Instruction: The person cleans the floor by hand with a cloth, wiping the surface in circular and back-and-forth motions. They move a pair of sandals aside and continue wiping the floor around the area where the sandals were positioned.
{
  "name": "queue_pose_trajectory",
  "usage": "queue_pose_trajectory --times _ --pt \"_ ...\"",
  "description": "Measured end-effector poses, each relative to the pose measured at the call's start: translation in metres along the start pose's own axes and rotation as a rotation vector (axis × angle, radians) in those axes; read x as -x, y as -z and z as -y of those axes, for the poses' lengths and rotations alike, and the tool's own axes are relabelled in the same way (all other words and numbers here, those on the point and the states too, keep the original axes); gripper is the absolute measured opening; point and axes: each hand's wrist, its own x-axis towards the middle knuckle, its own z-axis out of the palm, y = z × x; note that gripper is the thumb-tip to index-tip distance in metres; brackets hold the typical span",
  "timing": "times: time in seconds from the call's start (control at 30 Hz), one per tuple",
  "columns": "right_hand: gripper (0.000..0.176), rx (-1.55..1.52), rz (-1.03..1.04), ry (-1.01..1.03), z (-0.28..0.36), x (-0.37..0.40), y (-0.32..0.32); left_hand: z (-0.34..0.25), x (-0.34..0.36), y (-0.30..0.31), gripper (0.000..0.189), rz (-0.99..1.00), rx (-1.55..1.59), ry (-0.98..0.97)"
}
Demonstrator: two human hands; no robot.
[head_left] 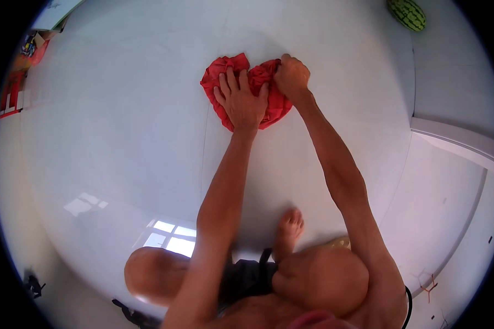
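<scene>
A crumpled red cloth (218,104) lies bunched on the pale, glossy floor in front of me. My left hand (241,101) rests flat on the middle of it, palm down with the fingers spread. At the cloth's right edge, my right hand (292,77) is closed in a fist around a bunched part of the fabric. Both arms reach forward over my bent knees.
A watermelon (408,15) lies at the upper right. Along the right side runs a white raised ledge (455,137). Red items (12,93) and a white-topped piece (52,13) stand at the upper left. My bare foot (291,227) is on the floor below.
</scene>
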Motion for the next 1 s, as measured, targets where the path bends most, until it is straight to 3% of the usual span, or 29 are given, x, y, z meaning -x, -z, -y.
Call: queue_pose_trajectory --times 0.2,0.3,0.5,0.63,0.73,0.83,1.0 --pt "0.017 -0.026 0.034 -0.014 -0.009 0.060 0.005 0.004 0.034 -0.001 0.066 0.055 0.046 -0.033" --pt "0.008 -0.077 0.056 0.006 -0.009 0.040 0.020 -0.004 0.034 0.004 0.060 0.058 0.059 0.016" --pt "0.014 -0.020 0.050 -0.046 0.009 0.027 0.005 -0.002 0.029 0.002 0.053 0.061 0.057 0.033" --pt "0.012 -0.099 0.212 -0.124 0.008 0.088 0.024 0.013 0.058 0.006 0.051 0.119 0.069 -0.041" --pt "0.015 -0.058 0.150 -0.085 -0.001 0.057 0.018 0.003 0.044 0.002 0.048 0.112 0.075 -0.037" --pt "0.007 -0.048 0.047 0.033 -0.005 0.021 -0.001 0.003 0.034 -0.003 0.047 0.074 0.064 -0.017" --pt "0.007 -0.019 0.068 -0.023 0.010 0.047 -0.003 0.002 0.040 -0.012 0.049 0.019 0.069 -0.017"
